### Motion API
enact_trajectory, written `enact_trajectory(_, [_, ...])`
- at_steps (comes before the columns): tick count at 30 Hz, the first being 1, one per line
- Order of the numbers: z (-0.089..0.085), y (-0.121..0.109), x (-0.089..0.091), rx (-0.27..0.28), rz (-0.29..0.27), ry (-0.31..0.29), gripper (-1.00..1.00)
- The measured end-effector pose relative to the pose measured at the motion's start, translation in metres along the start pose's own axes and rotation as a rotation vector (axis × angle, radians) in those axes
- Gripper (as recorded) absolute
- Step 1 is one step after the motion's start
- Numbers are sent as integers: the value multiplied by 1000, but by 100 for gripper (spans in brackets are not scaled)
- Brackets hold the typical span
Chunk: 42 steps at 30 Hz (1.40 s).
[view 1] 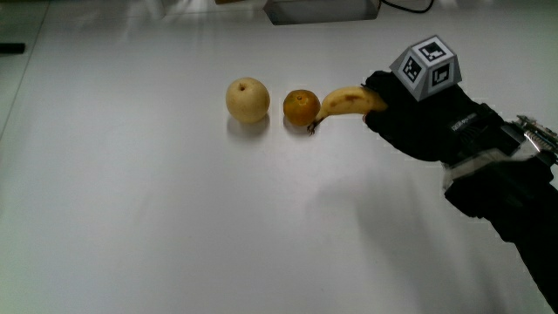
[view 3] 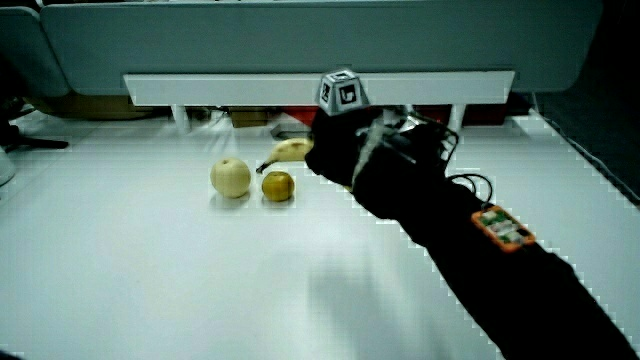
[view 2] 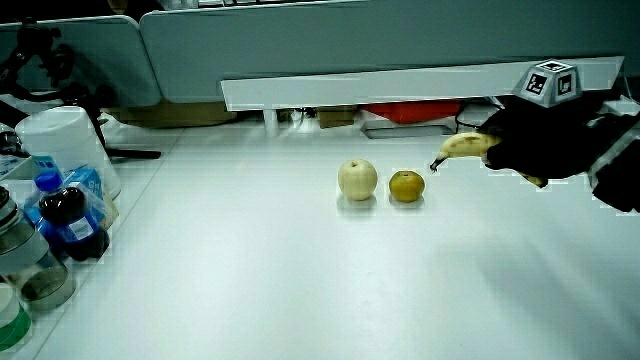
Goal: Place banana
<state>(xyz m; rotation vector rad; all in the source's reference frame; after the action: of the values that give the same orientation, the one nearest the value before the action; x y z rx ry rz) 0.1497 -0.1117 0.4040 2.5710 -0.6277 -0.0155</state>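
Observation:
The hand (view 1: 410, 118) in its black glove is shut on one end of a yellow banana (view 1: 349, 101), with the patterned cube (view 1: 425, 66) on its back. The banana's free tip points at a small orange (view 1: 301, 106) and nearly touches it. In both side views the banana (view 2: 464, 146) (view 3: 289, 150) is held a little above the table, beside the orange (view 2: 406, 185) (view 3: 277, 185). A pale round pear (view 1: 248, 98) sits beside the orange, away from the hand.
A white shelf bar (view 2: 400, 85) runs along the low partition. Bottles and jars (view 2: 60, 215) and a white container (view 2: 65, 140) stand at the table's edge in a side view. A grey box (view 1: 323, 9) lies farther from the person than the fruit.

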Motion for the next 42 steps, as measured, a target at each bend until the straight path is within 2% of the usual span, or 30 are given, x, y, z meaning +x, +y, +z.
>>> enact_trajectory(2, [0,6,5,-2,-18,-8,0])
enact_trajectory(7, [-1,22,24,-8,-113,43,0])
enact_trajectory(10, [-4,28,32,-36,-158,58,0])
enact_trajectory(14, [-14,34,45,-54,-227,78,0])
enact_trajectory(19, [-28,39,51,-58,-307,95,0])
enact_trajectory(20, [-29,38,52,-64,-310,121,0])
enact_trajectory(23, [-42,39,58,-53,-391,124,0])
enact_trajectory(25, [-50,39,59,-56,-404,136,0])
enact_trajectory(26, [-51,38,57,-44,-411,119,0])
enact_trajectory(32, [-78,42,62,-106,-440,125,0])
enact_trajectory(33, [-81,42,63,-109,-453,107,0])
enact_trajectory(35, [-84,41,62,-120,-443,111,0])
enact_trajectory(36, [-89,42,63,-143,-454,102,0])
enact_trajectory(40, [-100,45,64,-178,-472,62,0])
enact_trajectory(42, [-104,44,64,-189,-473,68,0])
